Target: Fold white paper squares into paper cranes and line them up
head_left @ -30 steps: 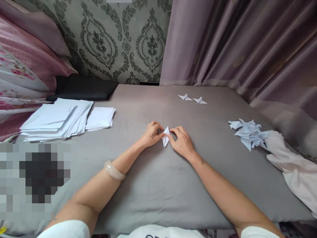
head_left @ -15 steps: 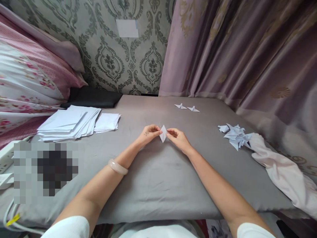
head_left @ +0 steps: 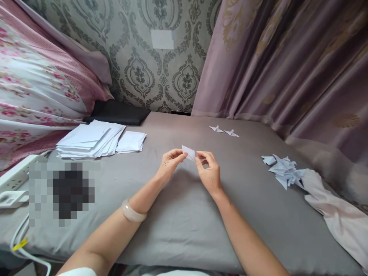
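A small folded piece of white paper (head_left: 188, 152) is held up above the grey cloth surface, its diamond shape now slanted. My left hand (head_left: 171, 163) pinches its left side between thumb and fingers. At its right edge is my right hand (head_left: 208, 168), thumb and fingertips closed on the corner. Beyond them lie two folded paper birds (head_left: 216, 129), side by side. To the right is a heap of folded white paper pieces (head_left: 284, 170).
Stacks of white paper sheets (head_left: 86, 140) and smaller squares (head_left: 131, 142) lie on the left. A power strip (head_left: 20, 172) and cables are at the left edge, near a blurred patch. A black folded item (head_left: 120, 112) rests by the wall; a pale cloth (head_left: 330, 203) lies right.
The folded paper has turned from upright to slanted between my hands. My right hand has shifted its grip and turned more upright. The whole view has shifted slightly.
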A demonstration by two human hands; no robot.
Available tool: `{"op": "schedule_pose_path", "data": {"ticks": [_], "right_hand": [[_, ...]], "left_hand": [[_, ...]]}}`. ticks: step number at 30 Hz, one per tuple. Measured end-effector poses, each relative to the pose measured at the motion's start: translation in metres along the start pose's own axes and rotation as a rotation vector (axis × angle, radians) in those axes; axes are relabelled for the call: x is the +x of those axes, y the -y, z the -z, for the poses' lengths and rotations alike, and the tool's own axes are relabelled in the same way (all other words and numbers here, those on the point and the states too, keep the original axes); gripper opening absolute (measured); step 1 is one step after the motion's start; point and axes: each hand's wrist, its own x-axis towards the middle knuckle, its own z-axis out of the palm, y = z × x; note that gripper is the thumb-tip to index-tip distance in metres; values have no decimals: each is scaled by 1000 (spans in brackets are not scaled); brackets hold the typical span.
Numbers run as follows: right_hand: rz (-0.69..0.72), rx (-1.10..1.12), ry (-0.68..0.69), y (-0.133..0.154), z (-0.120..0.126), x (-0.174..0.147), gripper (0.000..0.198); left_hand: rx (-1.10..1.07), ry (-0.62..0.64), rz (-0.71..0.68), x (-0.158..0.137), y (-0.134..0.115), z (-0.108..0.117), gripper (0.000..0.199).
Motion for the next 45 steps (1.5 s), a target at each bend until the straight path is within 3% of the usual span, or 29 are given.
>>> {"op": "schedule_pose_path", "data": {"ticks": [6, 10, 12, 18, 21, 45], "right_hand": [[71, -50, 57, -3, -4, -9, 21], [43, -42, 76, 1, -6, -10, 17], [-37, 15, 84, 2, -4, -8, 13], [-506, 465, 171, -4, 1, -2, 19], [-592, 622, 217, -5, 2, -2, 20], [-703, 773, 311, 1, 5, 1, 26]], "left_hand": [[38, -23, -6, -5, 3, -1, 20], [51, 24, 6, -7, 3, -2, 19], [32, 75, 41, -8, 3, -1, 21], [-42, 239, 142, -8, -1, 3, 28], [-68, 265, 159, -8, -5, 4, 25], [-160, 273, 198, -8, -5, 4, 21]]}}
